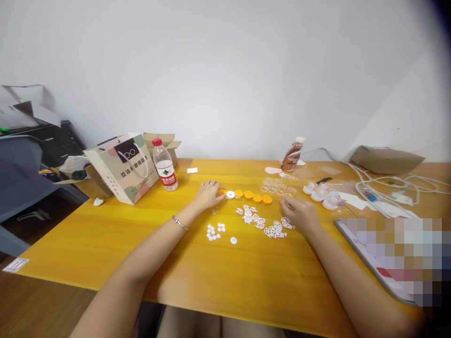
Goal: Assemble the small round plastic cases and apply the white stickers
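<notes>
My left hand (209,193) rests at the left end of a row of round plastic pieces. Its thumb and index finger close around an orange ring (221,192). Beside that lies a white disc (230,194), then several more orange rings (248,195). My right hand (299,211) is curled shut near the clear plastic rings (278,188); one touches or lies just beyond its fingertips, and what the fingers hold is hidden. White openwork pieces (275,230) are spread left of this hand. Small white round caps (213,232) and a larger white disc (233,240) lie nearer me.
A red-capped water bottle (165,166), a paper gift bag (123,169) and a cardboard box (172,145) stand left. A brown drink bottle (292,155) is at the back. To the right are clear domed pieces (322,195), white cables (369,188) and a tablet-like device (373,263).
</notes>
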{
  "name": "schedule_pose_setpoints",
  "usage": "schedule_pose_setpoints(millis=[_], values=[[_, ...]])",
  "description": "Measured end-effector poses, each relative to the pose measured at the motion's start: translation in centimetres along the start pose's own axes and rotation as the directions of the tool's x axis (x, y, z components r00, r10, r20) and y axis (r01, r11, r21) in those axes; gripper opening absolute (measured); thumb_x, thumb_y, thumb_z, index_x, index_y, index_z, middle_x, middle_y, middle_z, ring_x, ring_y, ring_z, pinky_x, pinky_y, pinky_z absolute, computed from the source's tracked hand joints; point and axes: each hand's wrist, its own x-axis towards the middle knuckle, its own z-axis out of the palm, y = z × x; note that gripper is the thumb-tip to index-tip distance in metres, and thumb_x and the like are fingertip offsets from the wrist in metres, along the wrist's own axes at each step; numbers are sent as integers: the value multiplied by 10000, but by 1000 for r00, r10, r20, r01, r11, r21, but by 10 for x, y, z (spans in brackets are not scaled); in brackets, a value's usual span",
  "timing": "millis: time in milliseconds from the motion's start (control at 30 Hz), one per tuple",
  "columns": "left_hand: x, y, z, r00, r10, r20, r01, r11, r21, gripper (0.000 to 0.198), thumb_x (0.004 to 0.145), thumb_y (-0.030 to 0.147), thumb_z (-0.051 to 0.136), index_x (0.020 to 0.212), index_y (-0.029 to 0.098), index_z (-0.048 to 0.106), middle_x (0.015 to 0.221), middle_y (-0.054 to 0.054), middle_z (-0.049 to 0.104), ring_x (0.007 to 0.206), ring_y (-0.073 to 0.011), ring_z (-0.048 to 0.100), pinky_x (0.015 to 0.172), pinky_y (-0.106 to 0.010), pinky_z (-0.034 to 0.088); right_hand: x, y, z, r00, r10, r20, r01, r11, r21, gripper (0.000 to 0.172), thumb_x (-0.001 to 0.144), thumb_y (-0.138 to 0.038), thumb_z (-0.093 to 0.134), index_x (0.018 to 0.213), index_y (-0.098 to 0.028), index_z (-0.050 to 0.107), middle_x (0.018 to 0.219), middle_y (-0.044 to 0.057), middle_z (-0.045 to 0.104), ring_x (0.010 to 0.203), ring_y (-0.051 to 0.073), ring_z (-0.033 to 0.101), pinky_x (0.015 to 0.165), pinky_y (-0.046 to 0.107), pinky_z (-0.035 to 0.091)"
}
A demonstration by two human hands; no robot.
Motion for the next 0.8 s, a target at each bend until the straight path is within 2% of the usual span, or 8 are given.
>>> schedule_pose_setpoints(millis=[133, 267, 300, 367, 433, 500, 633, 800], values=[[12, 0, 7, 999, -20, 29, 20, 1000, -11, 297, 756, 430, 507, 875, 169, 586, 944, -88, 575, 931, -260, 502, 804, -380, 366, 0, 1, 0, 1000, 23, 2, -23, 1000, 6, 366, 794, -260, 404, 438, -185, 358, 380, -31, 372, 382, 85, 359, 450, 229, 231], [3, 0, 0, 999, -42, -15, 42, 998, -39, 304, 781, 413, 487, 941, 166, 566, 996, -87, 558, 961, -249, 489, 826, -380, 356, 0, 2, 1, 999, 27, 17, -28, 999, 38, 359, 786, -253, 415, 441, -187, 342, 388, -37, 355, 380, 83, 346, 450, 231, 230], [-3, 2, -5, 999, -8, -33, 6, 998, -70, 312, 788, 418, 481, 963, 171, 556, 1011, -80, 552, 968, -238, 485, 835, -371, 354, 0, 1, 1, 999, 28, 21, -29, 998, 47, 357, 784, -249, 415, 440, -188, 336, 389, -38, 351, 379, 83, 343, 450, 231, 232], [-22, 8, -16, 983, 163, -81, -175, 967, -187, 299, 792, 417, 490, 968, 183, 550, 1023, -64, 545, 961, -207, 485, 843, -340, 357, 1, 0, 1, 999, 33, 23, -34, 998, 60, 357, 777, -240, 416, 436, -190, 325, 389, -38, 344, 379, 83, 338, 450, 230, 233], [-45, 17, -26, 933, 349, -85, -359, 894, -266, 299, 779, 429, 513, 968, 200, 552, 1047, -54, 539, 971, -194, 478, 852, -327, 355, 1, -1, 1, 999, 35, 21, -36, 997, 70, 356, 770, -233, 417, 431, -191, 317, 387, -37, 339, 380, 85, 332, 449, 230, 233], [-67, 27, -31, 891, 452, -39, -442, 847, -294, 292, 769, 439, 529, 946, 209, 557, 1054, -43, 541, 977, -187, 473, 852, -315, 352, 2, -2, 2, 999, 36, 21, -38, 996, 82, 359, 771, -234, 418, 431, -193, 311, 385, -37, 336, 381, 86, 328, 450, 231, 233], [-91, 42, -25, 871, 492, 11, -470, 839, -274, 311, 737, 461, 557, 919, 209, 558, 1046, -41, 553, 954, -191, 476, 872, -343, 331, 2, -4, 4, 998, 36, 42, -41, 993, 108, 368, 780, -250, 421, 439, -192, 296, 391, -41, 330, 378, 82, 324, 450, 231, 233], [-89, 43, -19, 891, 455, -18, -440, 851, -287, 457, 690, 546, 567, 990, 202, 545, 1029, -47, 564, 933, -202, 483, 860, -361, 336, 2, -4, 2, 997, 63, 39, -67, 988, 136, 370, 783, -253, 421, 449, -193, 272, 389, -52, 293, 368, 75, 297, 441, 227, 228]])
